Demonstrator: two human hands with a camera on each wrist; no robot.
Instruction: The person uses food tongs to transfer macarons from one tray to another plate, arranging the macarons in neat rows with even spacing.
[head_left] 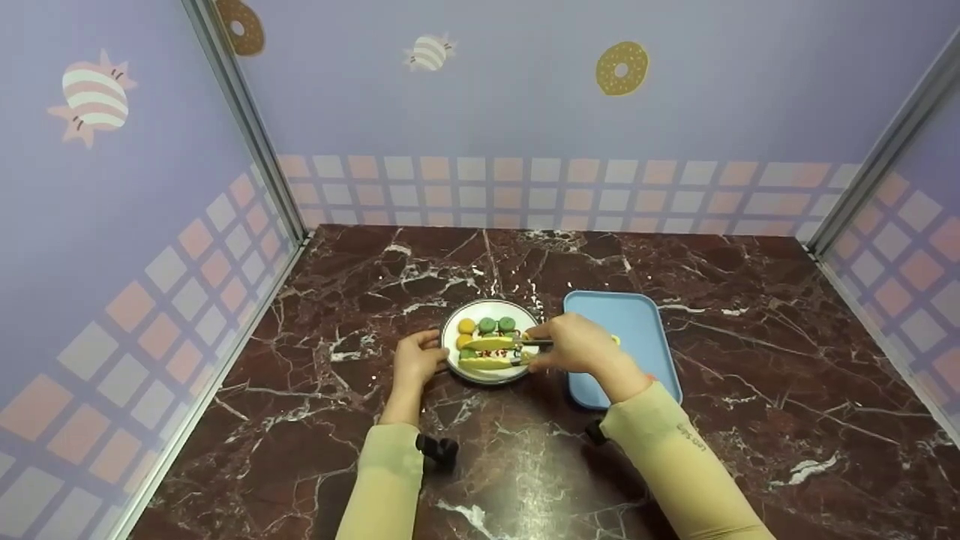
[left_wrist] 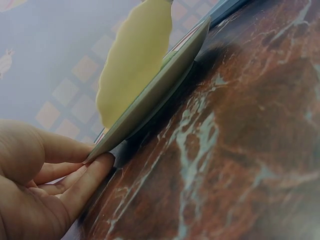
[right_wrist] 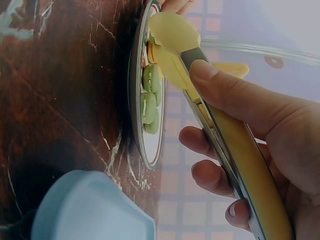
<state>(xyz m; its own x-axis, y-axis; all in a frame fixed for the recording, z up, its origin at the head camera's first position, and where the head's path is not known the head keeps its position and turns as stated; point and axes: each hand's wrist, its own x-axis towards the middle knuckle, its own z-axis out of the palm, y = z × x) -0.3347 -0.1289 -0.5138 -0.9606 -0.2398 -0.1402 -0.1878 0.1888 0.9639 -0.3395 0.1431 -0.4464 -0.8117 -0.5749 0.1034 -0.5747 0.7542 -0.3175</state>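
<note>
My left hand (head_left: 418, 361) pinches the near-left rim of a white round plate (head_left: 489, 377), thumb above and fingers beneath, as the left wrist view shows. Green macarons (head_left: 497, 324) and orange-yellow macarons (head_left: 466, 326) sit on the plate. My right hand (head_left: 579, 346) grips a pair of tongs (right_wrist: 245, 165) with yellow scalloped tips and metal arms. Spread apart, the tips (head_left: 487, 364) reach low across the plate from the right. Something green (head_left: 468, 353) shows between their ends; whether they pinch it I cannot tell.
A light blue tray (head_left: 637, 315) lies right of the plate, partly beneath my right hand and forearm. Something small and orange-red (head_left: 650, 377) shows at my right cuff. Patterned walls (head_left: 525, 112) enclose the dark red marble tabletop (head_left: 360, 285) at the back and sides.
</note>
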